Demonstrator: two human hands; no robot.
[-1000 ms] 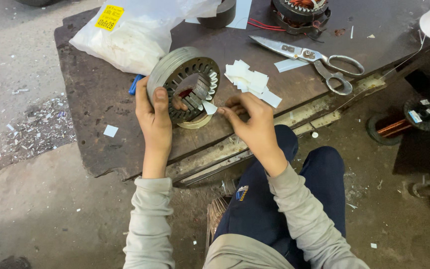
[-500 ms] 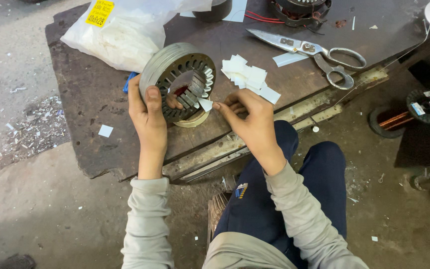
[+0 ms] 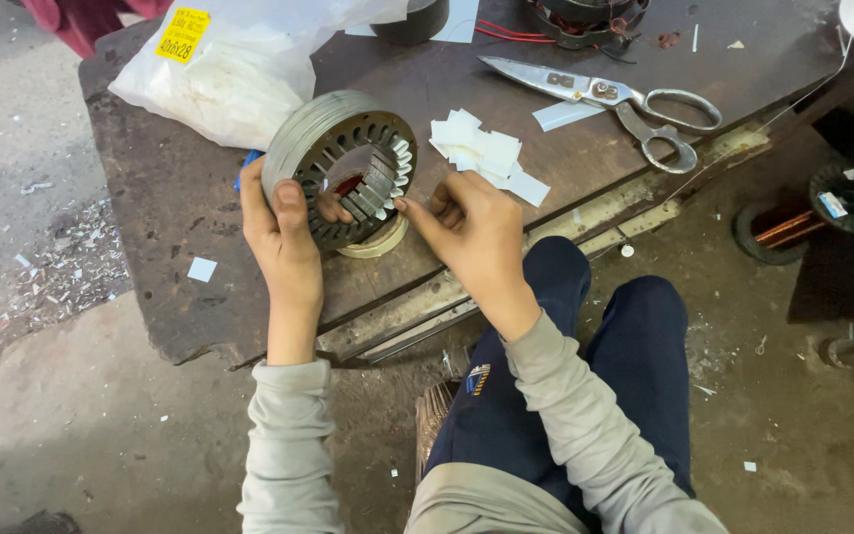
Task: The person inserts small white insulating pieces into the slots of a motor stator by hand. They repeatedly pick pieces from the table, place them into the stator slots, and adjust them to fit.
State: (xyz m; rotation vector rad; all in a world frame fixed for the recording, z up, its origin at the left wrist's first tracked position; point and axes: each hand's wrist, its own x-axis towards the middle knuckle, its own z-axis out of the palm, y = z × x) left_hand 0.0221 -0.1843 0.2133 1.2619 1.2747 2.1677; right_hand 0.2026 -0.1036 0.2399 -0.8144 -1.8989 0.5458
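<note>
My left hand [image 3: 284, 232] grips a round slotted metal stator core [image 3: 340, 163], holding it tilted on edge above the dark metal worktable [image 3: 160, 208]. Several of its slots on the right side hold white paper strips. My right hand [image 3: 467, 229] pinches at the core's right rim, index finger and thumb touching one white strip there. A pile of cut white paper pieces [image 3: 481, 153] lies just behind my right hand. A roll of tape [image 3: 380, 239] sits under the core.
Large scissors [image 3: 610, 99] lie at the back right of the table. A white plastic bag [image 3: 224, 69] with a yellow label sits at the back left. A copper wire spool [image 3: 822, 203] rests on the floor to the right. My knees are below the table edge.
Both hands stay on the core. The core has turned slightly, and my right fingers have shifted along its right rim. The camera view has moved a little.
</note>
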